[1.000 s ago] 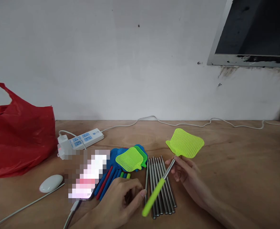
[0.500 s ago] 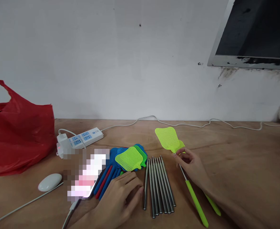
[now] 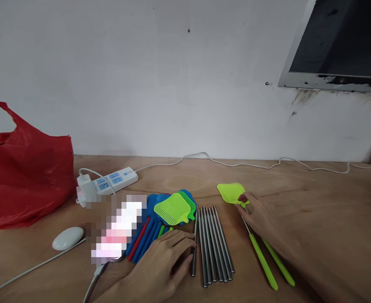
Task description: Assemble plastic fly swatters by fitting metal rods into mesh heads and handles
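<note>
My right hand lies on the wooden table with its fingers resting on the neck of a yellow-green fly swatter. Its metal shaft and green handle run toward me, beside a second green handle. My left hand lies flat, fingers spread, its fingertips touching the leftmost of several bare metal rods. Loose swatter heads, green and blue, are piled just behind it, with coloured handles next to them.
A red plastic bag stands at the left. A white power strip, a white mouse, a phone on a cable and a white cord along the wall lie on the table. A dark window frame hangs upper right.
My right hand brought the green swatter from upright over the rods down to the right and laid it flat on the table. My left hand stayed by the rods.
</note>
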Demonstrator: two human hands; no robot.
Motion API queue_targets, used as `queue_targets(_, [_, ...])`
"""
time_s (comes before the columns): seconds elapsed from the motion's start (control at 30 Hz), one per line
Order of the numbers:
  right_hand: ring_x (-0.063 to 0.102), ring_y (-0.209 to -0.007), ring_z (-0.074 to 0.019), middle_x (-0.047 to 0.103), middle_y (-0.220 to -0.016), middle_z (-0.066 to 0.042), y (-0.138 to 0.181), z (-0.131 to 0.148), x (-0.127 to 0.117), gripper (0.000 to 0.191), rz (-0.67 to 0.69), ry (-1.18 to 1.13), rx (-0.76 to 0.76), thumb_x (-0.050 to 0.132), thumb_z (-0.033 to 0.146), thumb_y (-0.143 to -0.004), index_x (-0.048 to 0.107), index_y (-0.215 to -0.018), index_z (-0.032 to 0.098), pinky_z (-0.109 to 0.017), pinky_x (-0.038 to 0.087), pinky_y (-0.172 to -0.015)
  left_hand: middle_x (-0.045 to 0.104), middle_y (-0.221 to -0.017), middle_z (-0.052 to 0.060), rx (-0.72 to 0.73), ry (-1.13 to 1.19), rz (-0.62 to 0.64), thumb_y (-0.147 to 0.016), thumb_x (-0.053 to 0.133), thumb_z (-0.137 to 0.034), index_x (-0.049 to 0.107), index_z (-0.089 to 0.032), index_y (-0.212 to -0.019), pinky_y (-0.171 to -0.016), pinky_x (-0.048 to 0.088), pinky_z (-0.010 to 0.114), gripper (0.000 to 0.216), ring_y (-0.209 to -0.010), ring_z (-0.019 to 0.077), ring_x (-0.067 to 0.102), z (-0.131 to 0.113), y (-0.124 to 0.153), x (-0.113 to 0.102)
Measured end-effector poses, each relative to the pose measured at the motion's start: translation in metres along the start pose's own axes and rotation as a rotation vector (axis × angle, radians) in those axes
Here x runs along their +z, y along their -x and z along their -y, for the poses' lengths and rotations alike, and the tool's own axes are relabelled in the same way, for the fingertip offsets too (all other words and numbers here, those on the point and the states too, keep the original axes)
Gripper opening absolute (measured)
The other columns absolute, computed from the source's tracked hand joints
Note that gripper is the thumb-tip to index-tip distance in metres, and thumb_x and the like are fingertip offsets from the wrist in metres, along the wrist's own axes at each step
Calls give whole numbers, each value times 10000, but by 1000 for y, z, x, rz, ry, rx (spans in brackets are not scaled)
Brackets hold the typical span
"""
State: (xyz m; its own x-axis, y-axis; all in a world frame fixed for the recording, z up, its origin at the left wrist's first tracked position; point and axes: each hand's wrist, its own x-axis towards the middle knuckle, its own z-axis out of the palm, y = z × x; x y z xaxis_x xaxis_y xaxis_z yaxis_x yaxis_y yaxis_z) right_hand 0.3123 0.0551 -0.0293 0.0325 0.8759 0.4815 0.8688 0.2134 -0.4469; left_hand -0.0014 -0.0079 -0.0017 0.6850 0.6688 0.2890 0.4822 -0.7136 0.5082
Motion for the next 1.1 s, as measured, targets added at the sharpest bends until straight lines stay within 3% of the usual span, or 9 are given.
queue_targets(0.17, [591, -637, -204, 672, -873, -59, 3, 9, -2, 124, 32, 38, -132, 516, 301, -904, 596, -844, 226, -320, 377, -590, 713, -1156, 39, -26, -6, 13, -963, 502, -152, 623, -263, -1201, -934, 540, 369, 289, -1063, 213, 668, 1, 0, 1])
queue_targets(0.37, [606, -720, -190, 670, -810, -19, 16, 34, -4, 74, 272, -91, -300, 543, 192, -900, 592, -860, 230, -300, 436, -659, 714, -1207, 49, 32, 5, -5, -927, 552, -146, 624, -246, -1191, -975, 525, 345, 291, -1107, 207, 665, 1, 4, 1])
queue_targets(0.53, [587, -746, -189, 647, -799, -6, 22, 48, -8, 69, 384, -91, -348, 572, 166, -867, 553, -847, 230, -309, 422, -676, 712, -1167, 41, 64, -8, -17, -943, 514, -128, 622, -244, -1155, -958, 521, 339, 265, -1070, 197, 660, -2, 1, -3])
queue_targets(0.63, [573, -728, -187, 630, -783, 0, 23, 49, -8, 79, 399, -70, -342, 578, 166, -854, 537, -838, 231, -307, 408, -662, 689, -1174, 58, 12, -116, -102, -972, 466, -146, 611, -247, -1175, -926, 529, 379, 270, -1072, 225, 647, 2, 0, -4])
queue_targets(0.77, [580, -698, -180, 627, -761, 14, 24, 46, -6, 102, 393, -76, -289, 579, 150, -826, 541, -864, 237, -301, 394, -641, 544, -1400, 140, -100, -304, -304, -972, 477, -205, 408, -212, -1428, -1014, 475, 502, 461, -1259, 314, 536, 15, 1, 0])
queue_targets(0.9, [593, -678, -183, 616, -710, 23, 25, 46, -5, 106, 365, -52, -243, 579, 152, -803, 532, -833, 242, -296, 377, -619, 435, -1489, 183, -158, -403, -350, -962, 495, -253, 249, -198, -1511, -1011, 451, 576, 604, -1335, 377, 450, 24, 0, 3])
queue_targets(1.0, [577, -646, -184, 614, -688, 17, 27, 46, -4, 105, 334, 23, -234, 581, 176, -800, 500, -780, 240, -293, 357, -592, 490, -1409, 177, -160, -405, -358, -955, 489, -245, 368, -192, -1414, -964, 473, 553, 478, -1256, 367, 507, 22, -3, 2])
queue_targets(1.1, [575, -637, -189, 618, -688, 4, 31, 46, -1, 129, 301, 98, -235, 587, 241, -835, 491, -749, 237, -295, 348, -586, 608, -1167, 158, -173, -443, -346, -946, 475, -242, 534, -170, -1155, -826, 509, 493, 228, -1026, 339, 608, 17, -8, -4])
